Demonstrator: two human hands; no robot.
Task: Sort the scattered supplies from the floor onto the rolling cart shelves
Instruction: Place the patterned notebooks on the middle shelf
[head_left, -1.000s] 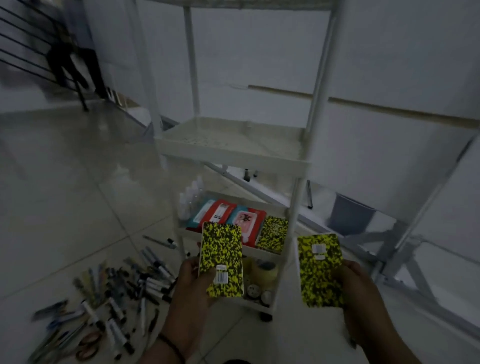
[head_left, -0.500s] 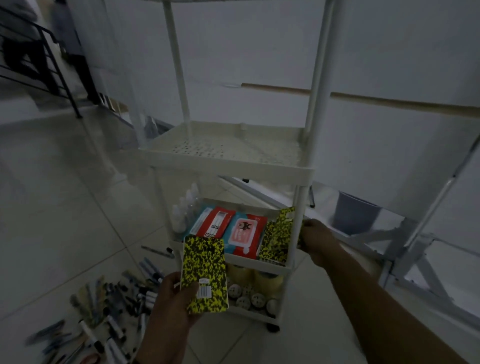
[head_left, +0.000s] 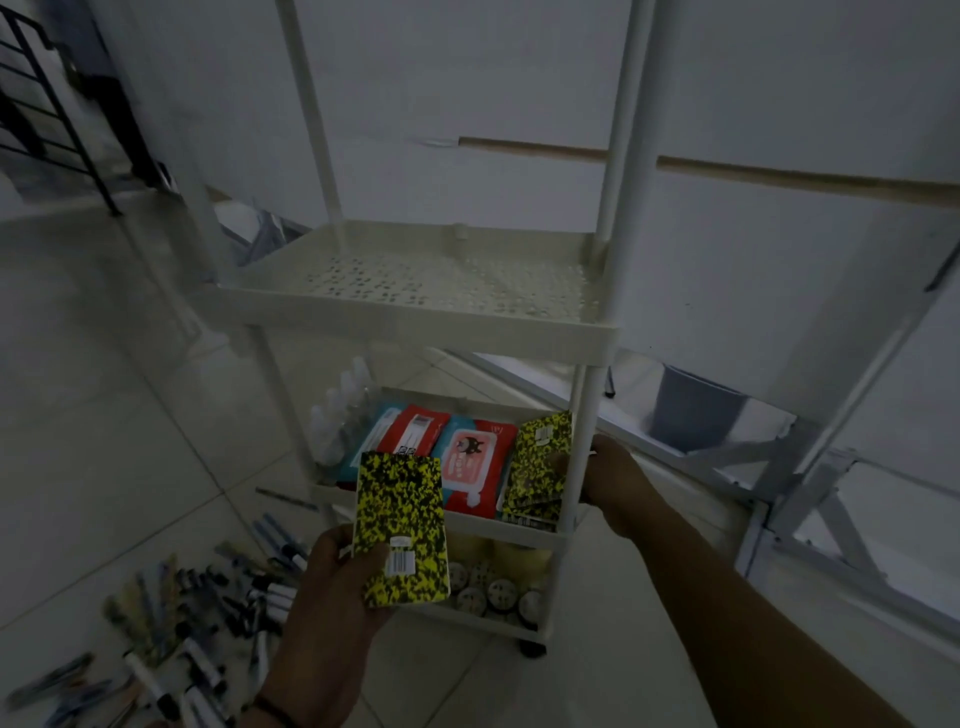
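My right grip (head_left: 605, 480) is pinching a notebook (head_left: 540, 467) upright at the middle shelf's (head_left: 498, 525) right end; left grip (head_left: 332, 587) is clamping the next notebook (head_left: 400, 525), long axis upright, just left of that slot.

1. You are in a dim room; the light is low and everything looks grey-blue.
2. The floor (head_left: 93, 374) in front of you is pale, glossy tile with thin joint lines.
3. Ahead stands a white wall (head_left: 467, 78), crossed by a thin brown strip (head_left: 779, 174) running slightly downhill to your right.
4. At your far left, a black metal railing (head_left: 36, 119) rises beside a blurred figure (head_left: 111, 98).
5. To your right, a grey bin (head_left: 693, 410) sits on the floor near a white metal frame (head_left: 810, 467) with slanted braces.
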